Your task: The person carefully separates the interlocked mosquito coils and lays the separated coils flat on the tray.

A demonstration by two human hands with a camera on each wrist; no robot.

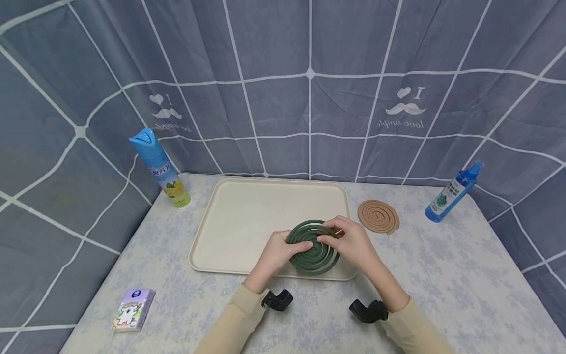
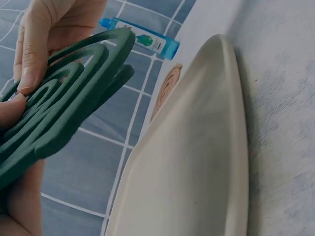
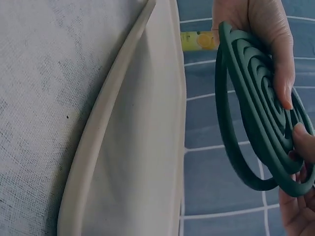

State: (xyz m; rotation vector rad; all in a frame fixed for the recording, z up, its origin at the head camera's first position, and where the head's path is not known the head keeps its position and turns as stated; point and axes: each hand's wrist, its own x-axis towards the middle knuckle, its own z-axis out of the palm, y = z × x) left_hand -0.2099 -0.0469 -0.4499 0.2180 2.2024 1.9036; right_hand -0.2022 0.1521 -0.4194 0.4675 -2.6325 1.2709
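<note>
Both hands hold a green mosquito coil (image 1: 313, 260) above the front right part of a cream tray (image 1: 247, 211). My left hand (image 1: 279, 250) grips its left side, thumb across the top face. At the right side, my right hand (image 1: 353, 242) pinches the rings between thumb and fingers. The green coil (image 3: 251, 98) is tilted in the right wrist view, and one ring hangs apart from the rest. Part of a second layer shows beneath the coil (image 2: 74, 103) in the left wrist view. To the right of the tray, a brown mosquito coil (image 1: 378, 216) lies flat on the table.
A blue and yellow spray can (image 1: 161, 169) stands at the back left. At the back right is a blue spray bottle (image 1: 453, 192). A purple tissue pack (image 1: 132, 309) lies front left. Grey checked curtain (image 1: 283, 108) hangs behind the table (image 1: 442, 275).
</note>
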